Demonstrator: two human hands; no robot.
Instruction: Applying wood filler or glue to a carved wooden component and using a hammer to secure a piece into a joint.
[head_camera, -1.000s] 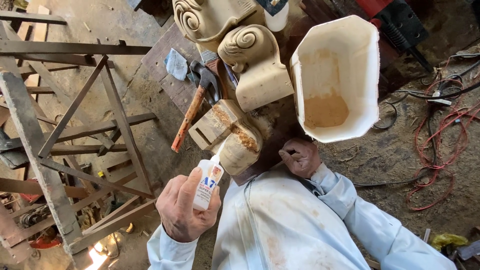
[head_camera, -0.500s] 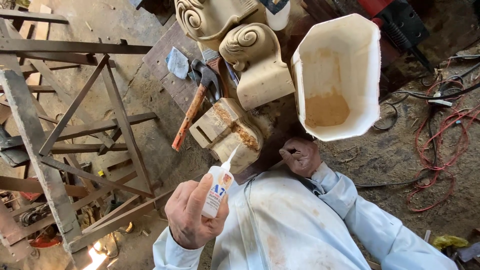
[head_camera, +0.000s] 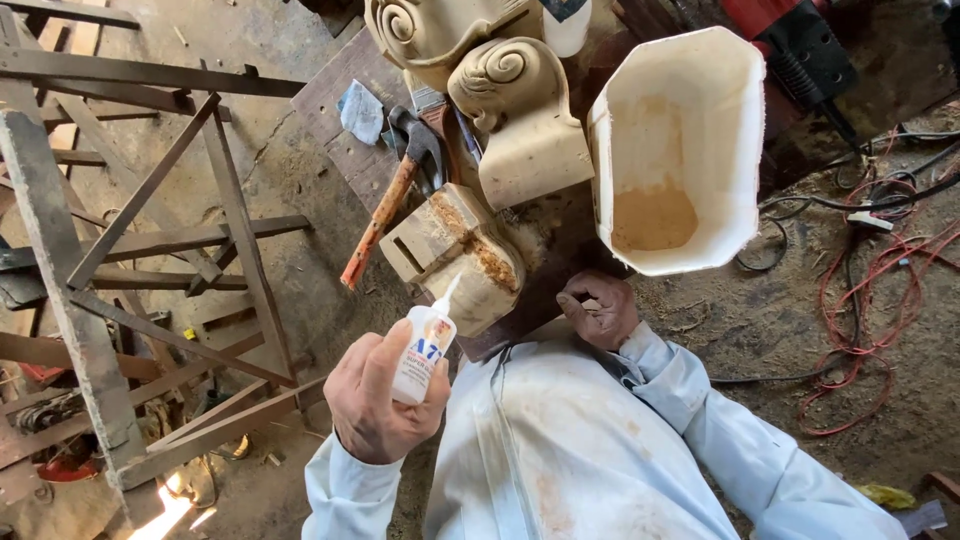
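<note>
**Glue Bottle Drawn Back From the Carved Block**

While the left hand (head_camera: 385, 395) keeps its fingers wrapped tight around the small white glue bottle (head_camera: 422, 352), the bottle sits lower and nearer the body than it did a second ago. The nozzle points up and slightly right, its tip just beside the lower edge of the carved wooden block (head_camera: 458, 258); contact between tip and wood cannot be confirmed. A second ago the nozzle stood higher against that block, so the bottle appears to be in retreat from the rough, brown-crusted face of the block, which suggests that the application of glue there is paused or complete.

The right hand (head_camera: 598, 310) is closed into a loose fist and rests at the edge of the dark work surface, beside the block. Whether it holds anything cannot be determined. Its position is unchanged.

Beyond the block lies a hammer (head_camera: 392, 198) with an orange handle, and above it a scrolled wooden carving (head_camera: 520, 115). To the right stands a white plastic container (head_camera: 680, 150) with sawdust-coloured powder in its bottom.
</note>
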